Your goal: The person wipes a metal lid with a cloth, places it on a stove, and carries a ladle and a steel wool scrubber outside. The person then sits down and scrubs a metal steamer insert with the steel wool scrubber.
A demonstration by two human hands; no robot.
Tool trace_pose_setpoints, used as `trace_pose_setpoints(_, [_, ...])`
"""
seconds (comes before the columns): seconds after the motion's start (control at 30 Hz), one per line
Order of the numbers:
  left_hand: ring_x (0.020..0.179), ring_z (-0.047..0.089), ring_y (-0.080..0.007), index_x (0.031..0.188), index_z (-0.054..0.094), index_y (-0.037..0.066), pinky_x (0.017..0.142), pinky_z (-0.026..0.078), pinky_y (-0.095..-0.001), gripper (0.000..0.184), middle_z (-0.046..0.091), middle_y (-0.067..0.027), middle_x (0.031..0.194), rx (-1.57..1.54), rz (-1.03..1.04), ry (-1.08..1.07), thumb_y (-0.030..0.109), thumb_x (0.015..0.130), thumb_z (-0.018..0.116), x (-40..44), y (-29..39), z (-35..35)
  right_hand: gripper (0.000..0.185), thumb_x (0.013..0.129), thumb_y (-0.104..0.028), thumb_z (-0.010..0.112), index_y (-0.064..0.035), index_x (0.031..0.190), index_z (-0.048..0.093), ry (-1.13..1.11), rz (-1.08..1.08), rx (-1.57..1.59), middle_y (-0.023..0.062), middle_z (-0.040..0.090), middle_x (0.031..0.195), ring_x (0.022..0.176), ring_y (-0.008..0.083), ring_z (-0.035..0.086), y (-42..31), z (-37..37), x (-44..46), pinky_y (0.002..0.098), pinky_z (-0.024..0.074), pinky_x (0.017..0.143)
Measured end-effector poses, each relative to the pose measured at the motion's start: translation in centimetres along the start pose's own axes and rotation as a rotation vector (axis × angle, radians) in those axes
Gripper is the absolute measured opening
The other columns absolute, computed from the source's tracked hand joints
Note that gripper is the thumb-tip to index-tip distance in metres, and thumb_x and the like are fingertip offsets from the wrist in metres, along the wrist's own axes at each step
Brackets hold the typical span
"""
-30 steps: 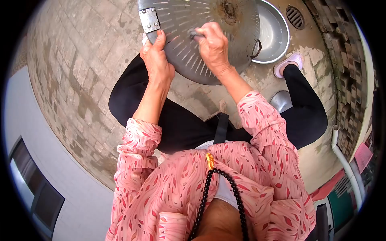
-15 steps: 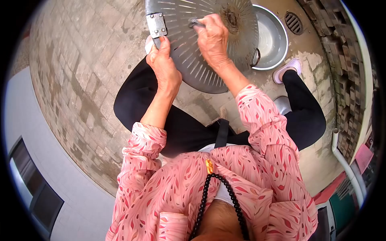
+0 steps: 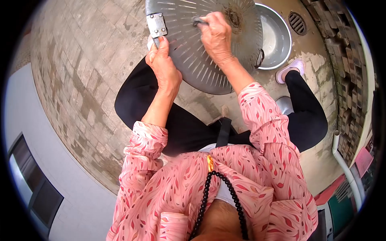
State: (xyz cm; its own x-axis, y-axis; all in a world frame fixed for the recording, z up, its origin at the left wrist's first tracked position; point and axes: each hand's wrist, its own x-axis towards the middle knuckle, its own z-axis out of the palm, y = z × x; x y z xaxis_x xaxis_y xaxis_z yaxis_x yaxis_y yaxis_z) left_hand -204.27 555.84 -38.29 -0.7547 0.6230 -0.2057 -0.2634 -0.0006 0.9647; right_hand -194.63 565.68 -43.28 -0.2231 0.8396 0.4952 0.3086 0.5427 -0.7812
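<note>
A large round metal steamer plate (image 3: pixel 197 66) with radial slots is held tilted in front of me. Its middle has a brown, rough stain. My left hand (image 3: pixel 163 66) is closed around the near left rim, just below a riveted metal bracket (image 3: pixel 157 25). A small dark scouring pad (image 3: pixel 198 21), its exact material unclear, is pinched in my right hand (image 3: pixel 217 36) and pressed to the slotted surface left of the stain. A dark wire loop (image 3: pixel 260 58) hangs at the plate's right side.
Behind the plate's right edge stands a grey metal basin (image 3: pixel 286 50) with liquid in it. A floor drain (image 3: pixel 297 23) lies beyond it. Stacked bricks (image 3: pixel 345 80) and a white pipe (image 3: pixel 345 164) line the right side. Paving (image 3: pixel 80 68) spreads to the left.
My right hand has shifted slightly to the right and the pad a little upward across the plate. My left hand keeps its hold on the rim.
</note>
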Motion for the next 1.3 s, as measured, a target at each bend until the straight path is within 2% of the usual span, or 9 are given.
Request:
trace_pose_setpoints(0.07, [0.075,0.042,-0.0068,0.09,0.058,0.001,0.068,0.037,-0.0234,0.019,0.05,0.0028,0.079,-0.01,-0.029,0.007,0.019,0.092,0.052,-0.1,0.4,0.1,0.007,0.074,-0.003,0.061,0.0014,0.078,0.058,-0.009,0.139,-0.244,0.0137,0.059,0.079,0.073,0.0314,0.059,5.7,-2.0,0.3,0.0377,0.0462,0.064])
trace_pose_setpoints(0.27, [0.069,0.047,-0.0093,0.085,0.059,-0.002,0.065,0.041,-0.0255,0.025,0.055,-0.0016,0.078,-0.069,-0.052,0.014,0.021,0.092,0.052,0.2,0.6,0.5,0.015,0.068,0.005,0.061,-0.0032,0.08,0.055,-0.105,-0.079,0.144,0.0094,0.053,0.083,0.078,0.0275,0.057,-6.1,-1.1,-4.8,0.0366,0.0486,0.066])
trace_pose_setpoints(0.4, [0.069,0.047,-0.0097,0.083,0.059,-0.002,0.064,0.041,-0.0263,0.026,0.055,-0.0019,0.076,-0.066,-0.028,0.016,0.022,0.092,0.052,0.4,-0.3,-0.6,0.019,0.066,0.007,0.061,-0.0019,0.082,0.056,-0.067,0.071,-0.072,0.0114,0.053,0.084,0.08,0.0299,0.057,1.2,-2.8,-4.7,0.0367,0.0485,0.066])
trace_pose_setpoints(0.63, [0.065,0.042,-0.0093,0.076,0.056,0.0,0.061,0.039,-0.0256,0.027,0.052,0.0007,0.072,-0.043,0.007,0.013,0.022,0.091,0.054,0.8,-0.4,-0.3,0.027,0.062,0.009,0.061,-0.0019,0.086,0.057,-0.183,-0.033,0.153,0.0116,0.054,0.087,0.082,0.0298,0.057,-7.5,-2.8,-8.7,0.0369,0.0478,0.07])
trace_pose_setpoints(0.8, [0.066,0.045,-0.0093,0.077,0.055,0.001,0.062,0.04,-0.0254,0.026,0.053,-0.0002,0.072,-0.039,-0.005,0.044,0.023,0.091,0.055,0.6,-0.1,-0.1,0.016,0.068,0.003,0.064,-0.0003,0.082,0.057,-0.011,0.304,-0.162,0.0136,0.054,0.082,0.077,0.0325,0.057,4.1,-4.8,-7.5,0.0404,0.0453,0.065])
trace_pose_setpoints(0.93, [0.066,0.049,-0.0099,0.08,0.055,0.002,0.062,0.042,-0.0254,0.023,0.054,-0.0017,0.074,-0.051,0.032,0.033,0.022,0.091,0.055,0.6,0.6,0.6,0.016,0.072,0.001,0.066,-0.0009,0.085,0.058,-0.047,0.086,0.048,0.0135,0.056,0.088,0.079,0.0295,0.059,-2.4,-2.9,-7.4,0.0338,0.0473,0.068])
trace_pose_setpoints(1.0, [0.066,0.049,-0.0099,0.079,0.054,0.002,0.062,0.042,-0.0254,0.023,0.054,-0.0017,0.074,-0.072,-0.03,0.035,0.021,0.091,0.055,0.4,0.8,0.7,0.015,0.071,0.002,0.062,-0.0015,0.084,0.056,-0.014,0.051,0.133,0.0137,0.055,0.085,0.079,0.0334,0.057,-0.9,-2.9,-6.9,0.0393,0.0467,0.068])
trace_pose_setpoints(1.13, [0.068,0.049,-0.0096,0.081,0.054,0.002,0.064,0.042,-0.0255,0.023,0.055,-0.002,0.076,-0.011,0.005,0.022,0.022,0.091,0.054,0.1,0.3,0.2,0.011,0.071,-0.002,0.063,-0.0001,0.079,0.056,0.121,0.351,-0.246,0.0162,0.056,0.079,0.072,0.0339,0.057,8.4,-4.3,-4.9,0.0407,0.0453,0.065])
trace_pose_setpoints(1.3, [0.071,0.049,-0.0094,0.087,0.056,0.0,0.067,0.042,-0.0253,0.022,0.055,-0.0026,0.079,-0.043,0.016,0.003,0.021,0.091,0.054,0.0,0.4,0.6,0.015,0.069,0.001,0.064,-0.001,0.083,0.058,-0.004,-0.004,0.058,0.0143,0.056,0.085,0.081,0.0323,0.058,-0.9,-1.8,-3.8,0.0385,0.0466,0.071])
